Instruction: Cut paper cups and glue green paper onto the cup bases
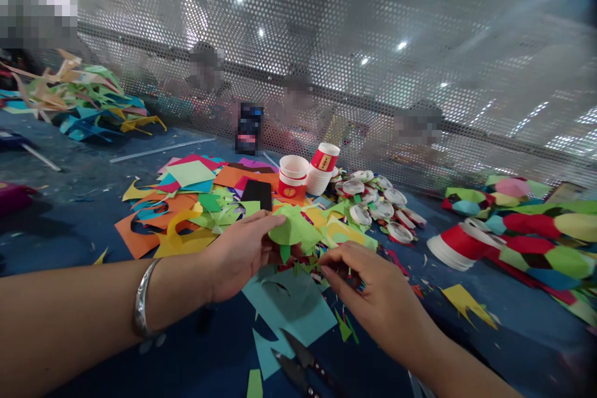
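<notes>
Between thumb and fingers, my left hand [245, 255] pinches a light-green paper cutout [293, 227] with a small darker green strip hanging below it. My right hand [366, 283] is beside the cutout's right side, thumb and fingertips brought together; whatever they hold, if anything, is too small to make out. Under both hands lies a sheet of light-blue paper [298, 311] with a curved piece cut from it. Dark-bladed scissors [303, 364] rest over its near edge. Small green scraps [344, 326] are scattered by my right hand.
Beyond my hands stand stacked paper cups [293, 177], a pile of white-rimmed round pieces [364, 202] and coloured paper sheets [191, 173]. A phone [249, 129] leans against the perforated metal screen [289, 31]. Colourful paper crafts [536, 224] lie right; a paper heap [88, 96] sits far left.
</notes>
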{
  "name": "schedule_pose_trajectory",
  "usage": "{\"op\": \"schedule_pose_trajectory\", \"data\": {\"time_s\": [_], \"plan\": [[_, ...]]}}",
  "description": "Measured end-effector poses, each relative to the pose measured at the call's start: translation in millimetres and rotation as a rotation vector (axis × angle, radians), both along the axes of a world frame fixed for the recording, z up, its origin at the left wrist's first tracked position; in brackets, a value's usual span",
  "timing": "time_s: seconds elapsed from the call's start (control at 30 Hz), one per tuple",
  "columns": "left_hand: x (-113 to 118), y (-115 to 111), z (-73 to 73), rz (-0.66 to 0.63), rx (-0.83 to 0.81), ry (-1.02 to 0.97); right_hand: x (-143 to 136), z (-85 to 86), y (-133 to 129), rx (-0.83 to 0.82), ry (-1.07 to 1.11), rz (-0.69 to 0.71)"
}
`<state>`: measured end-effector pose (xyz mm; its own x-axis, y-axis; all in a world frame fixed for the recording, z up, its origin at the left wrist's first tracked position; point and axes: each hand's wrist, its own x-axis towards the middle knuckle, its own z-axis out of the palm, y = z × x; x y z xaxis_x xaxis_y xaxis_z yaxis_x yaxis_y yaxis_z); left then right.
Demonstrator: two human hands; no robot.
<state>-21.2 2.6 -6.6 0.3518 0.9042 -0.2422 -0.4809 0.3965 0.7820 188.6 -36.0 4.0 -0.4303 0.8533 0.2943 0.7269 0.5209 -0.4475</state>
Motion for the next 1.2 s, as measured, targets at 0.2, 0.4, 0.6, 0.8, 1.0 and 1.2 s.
{"op": "schedule_pose_trajectory", "data": {"time_s": [0.2, 0.4, 0.6, 0.8, 1.0, 1.2], "plan": [[2, 5, -8.2, 0.012, 0.014, -0.014, -10, -5.6, 9, 0.005, -0.101, 0.063], [2, 7, -9.9, 0.023, 0.028, -0.007, -14, -11.1, 12, 0.053, -0.225, 0.146], [3, 6, -9.8, 0.008, 0.037, -0.018, -19, -11.8, 14, 0.112, -0.301, 0.168], [2, 7, -9.1, 0.028, 0.035, -0.004, -18, -11.2, 14, 0.111, -0.25, 0.187], [1, 5, -8.4, 0.033, 0.03, 0.042, -12, -2.8, 9, -0.043, 0.037, 0.121], [3, 1, -11.0, -0.016, 0.165, 0.075, -10, -0.8, 9, -0.337, 0.251, 0.013]]}}
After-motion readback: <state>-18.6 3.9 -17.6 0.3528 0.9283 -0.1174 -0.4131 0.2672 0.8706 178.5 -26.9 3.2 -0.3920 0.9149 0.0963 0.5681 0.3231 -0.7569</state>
